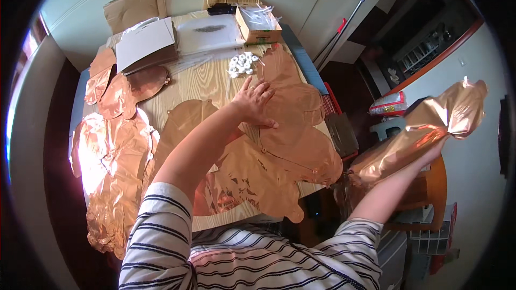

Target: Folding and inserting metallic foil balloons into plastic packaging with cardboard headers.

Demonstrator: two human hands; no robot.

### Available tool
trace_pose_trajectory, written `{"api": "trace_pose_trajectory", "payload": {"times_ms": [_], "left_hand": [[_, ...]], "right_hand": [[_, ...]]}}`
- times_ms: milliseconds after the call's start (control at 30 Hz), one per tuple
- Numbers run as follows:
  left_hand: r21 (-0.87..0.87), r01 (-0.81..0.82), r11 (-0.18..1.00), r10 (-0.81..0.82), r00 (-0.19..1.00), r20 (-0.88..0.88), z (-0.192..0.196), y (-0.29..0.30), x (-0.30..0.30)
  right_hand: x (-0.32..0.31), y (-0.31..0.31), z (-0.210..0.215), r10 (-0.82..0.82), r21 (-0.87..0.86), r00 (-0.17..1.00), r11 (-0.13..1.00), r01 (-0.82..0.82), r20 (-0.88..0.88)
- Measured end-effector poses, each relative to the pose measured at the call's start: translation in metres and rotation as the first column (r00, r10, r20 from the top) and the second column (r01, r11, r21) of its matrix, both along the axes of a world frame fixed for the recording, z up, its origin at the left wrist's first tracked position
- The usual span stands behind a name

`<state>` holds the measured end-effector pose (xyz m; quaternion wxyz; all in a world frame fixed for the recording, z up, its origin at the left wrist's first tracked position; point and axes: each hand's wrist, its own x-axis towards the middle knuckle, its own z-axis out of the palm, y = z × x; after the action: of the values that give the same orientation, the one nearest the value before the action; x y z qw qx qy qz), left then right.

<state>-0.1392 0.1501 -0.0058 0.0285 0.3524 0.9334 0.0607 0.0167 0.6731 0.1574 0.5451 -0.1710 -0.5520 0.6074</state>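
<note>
left hand (pixel 255 102) lies open and flat on a foil balloon (pixel 293 123) on the table (pixel 207 83), pinning it; right hand (pixel 430 153), off the table's right side, grips another balloon (pixel 424 129).

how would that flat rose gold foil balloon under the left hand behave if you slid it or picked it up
The flat foil balloon under the left hand would probably flop and bend, judging by the one the right hand holds, which is crumpled. It looks thin and light, and its glossy surface likely slides easily on the wooden table.
</note>
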Motion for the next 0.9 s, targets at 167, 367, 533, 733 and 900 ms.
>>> {"api": "trace_pose_trajectory", "payload": {"times_ms": [167, 367, 533, 733, 900], "left_hand": [[0.231, -0.069, 0.97, 0.095, 0.99, -0.1, -0.019, -0.015, 0.019], [0.382, -0.157, 0.911, 0.229, 0.962, -0.151, 0.014, -0.124, 0.119], [0.332, -0.312, 0.89, 0.371, 0.92, -0.13, -0.001, -0.238, 0.206], [0.322, -0.316, 0.893, 0.371, 0.92, -0.128, -0.013, -0.249, 0.213], [0.346, -0.304, 0.888, 0.35, 0.934, -0.077, -0.009, -0.257, 0.206]], "right_hand": [[-0.054, -0.142, 0.021, 0.18, 0.337, 0.916, 0.89, -0.307, 0.359], [-0.057, -0.422, -0.055, 0.567, 0.532, 0.664, 0.411, -0.741, 0.487], [-0.061, -0.543, -0.154, 0.372, 0.604, 0.646, 0.24, -0.76, 0.666], [-0.064, -0.585, -0.185, 0.214, 0.525, 0.563, 0.209, -0.825, 0.798], [-0.082, -0.564, -0.173, 0.287, 0.514, 0.54, 0.168, -0.841, 0.791]]}}
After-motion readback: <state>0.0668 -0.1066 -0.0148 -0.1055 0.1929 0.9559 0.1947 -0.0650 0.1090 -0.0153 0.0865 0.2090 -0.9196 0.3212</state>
